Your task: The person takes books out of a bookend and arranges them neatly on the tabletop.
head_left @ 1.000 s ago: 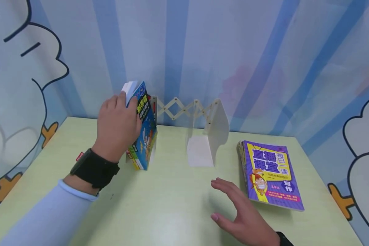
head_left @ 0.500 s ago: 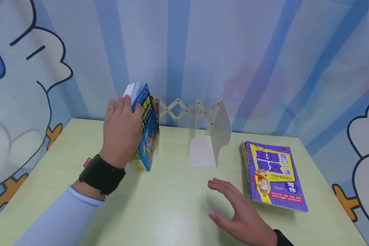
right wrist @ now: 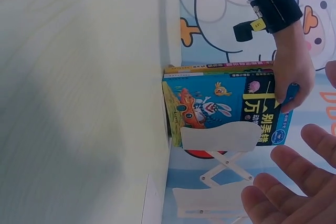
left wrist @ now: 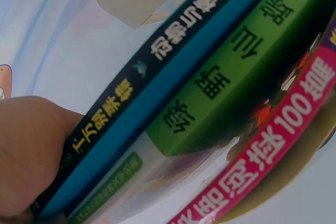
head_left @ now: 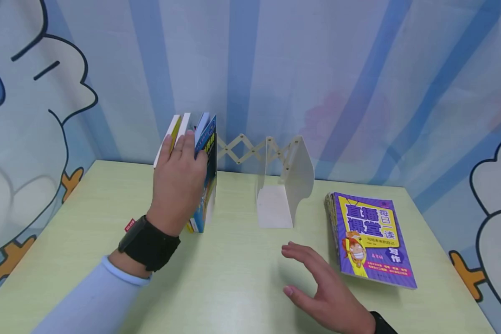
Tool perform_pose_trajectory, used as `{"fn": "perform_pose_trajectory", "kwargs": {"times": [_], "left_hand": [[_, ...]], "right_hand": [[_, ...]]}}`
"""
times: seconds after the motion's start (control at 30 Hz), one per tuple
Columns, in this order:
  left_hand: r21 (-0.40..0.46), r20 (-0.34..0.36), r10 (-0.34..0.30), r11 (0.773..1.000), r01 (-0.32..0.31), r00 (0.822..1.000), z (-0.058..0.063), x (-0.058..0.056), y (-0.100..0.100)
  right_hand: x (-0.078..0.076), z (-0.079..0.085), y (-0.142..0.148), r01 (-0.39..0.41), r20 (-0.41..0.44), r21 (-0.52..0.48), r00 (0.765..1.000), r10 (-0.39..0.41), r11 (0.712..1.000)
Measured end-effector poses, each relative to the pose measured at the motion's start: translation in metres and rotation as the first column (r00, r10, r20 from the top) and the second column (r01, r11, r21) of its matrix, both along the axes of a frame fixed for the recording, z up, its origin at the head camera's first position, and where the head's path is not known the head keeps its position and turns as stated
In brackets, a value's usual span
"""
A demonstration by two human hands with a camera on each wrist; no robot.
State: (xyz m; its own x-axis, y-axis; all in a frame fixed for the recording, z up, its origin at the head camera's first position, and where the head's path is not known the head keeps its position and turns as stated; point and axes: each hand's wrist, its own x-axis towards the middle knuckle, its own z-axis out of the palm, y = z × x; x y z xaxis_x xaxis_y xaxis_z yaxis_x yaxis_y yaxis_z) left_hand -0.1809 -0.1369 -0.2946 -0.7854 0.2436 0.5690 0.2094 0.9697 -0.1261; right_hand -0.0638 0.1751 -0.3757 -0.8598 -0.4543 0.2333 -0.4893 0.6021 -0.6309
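Note:
My left hand (head_left: 178,183) grips a few upright books from above, its thumb against the blue book (right wrist: 210,100) and its fingers over the tops. In the left wrist view, a green book (left wrist: 215,85) and a book with a pink spine (left wrist: 262,140) stand beside the blue one, with gaps between them. The blue book is close against the left panel (right wrist: 220,137) of a white expandable bookend (head_left: 274,204). Low over the table, my right hand (head_left: 330,292) is held with fingers spread and nothing in it.
A stack of books topped by a purple book (head_left: 371,239) lies on the right of the pale table (head_left: 229,273). Behind the table hangs a blue striped backdrop (head_left: 242,60). The bookend's lattice (head_left: 242,148) spans its panels at the back.
My left hand has moved right, shifting the book tops toward the bookend's left panel. The blue book stands more upright, and the other tops now show fanned apart. My right hand is nearly still.

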Motion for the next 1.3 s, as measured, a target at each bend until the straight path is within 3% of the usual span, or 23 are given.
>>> {"fn": "perform_pose_trajectory", "kwargs": {"times": [0.27,0.57,0.87,1.03,1.17,1.3], "left_hand": [[0.031,0.022,0.018,0.999,-0.019,1.000,-0.003,0.002,-0.006],[0.053,0.027,-0.034,0.998,0.032,0.999,-0.002,0.003,-0.005],[0.057,-0.050,-0.061,0.996,0.064,0.997,-0.005,0.003,-0.002],[0.079,0.008,-0.036,0.996,0.035,0.999,-0.004,0.004,-0.005],[0.105,0.039,-0.022,0.994,0.017,0.999,-0.005,0.007,-0.011],[0.115,-0.005,-0.054,0.992,0.054,0.999,-0.005,0.015,-0.011]], "right_hand": [[0.001,-0.003,0.001,-0.013,0.004,-0.011,1.000,0.013,1.000],[0.002,-0.004,0.001,-0.006,0.064,-0.021,0.998,0.007,1.000],[0.004,-0.005,0.000,0.006,0.106,-0.035,0.994,-0.003,0.999],[0.006,-0.005,0.000,0.001,0.090,-0.030,0.996,0.002,1.000],[0.006,-0.003,0.001,0.018,0.147,-0.013,0.989,-0.016,1.000],[0.006,-0.002,0.002,0.023,0.159,0.005,0.987,-0.024,1.000]]}}
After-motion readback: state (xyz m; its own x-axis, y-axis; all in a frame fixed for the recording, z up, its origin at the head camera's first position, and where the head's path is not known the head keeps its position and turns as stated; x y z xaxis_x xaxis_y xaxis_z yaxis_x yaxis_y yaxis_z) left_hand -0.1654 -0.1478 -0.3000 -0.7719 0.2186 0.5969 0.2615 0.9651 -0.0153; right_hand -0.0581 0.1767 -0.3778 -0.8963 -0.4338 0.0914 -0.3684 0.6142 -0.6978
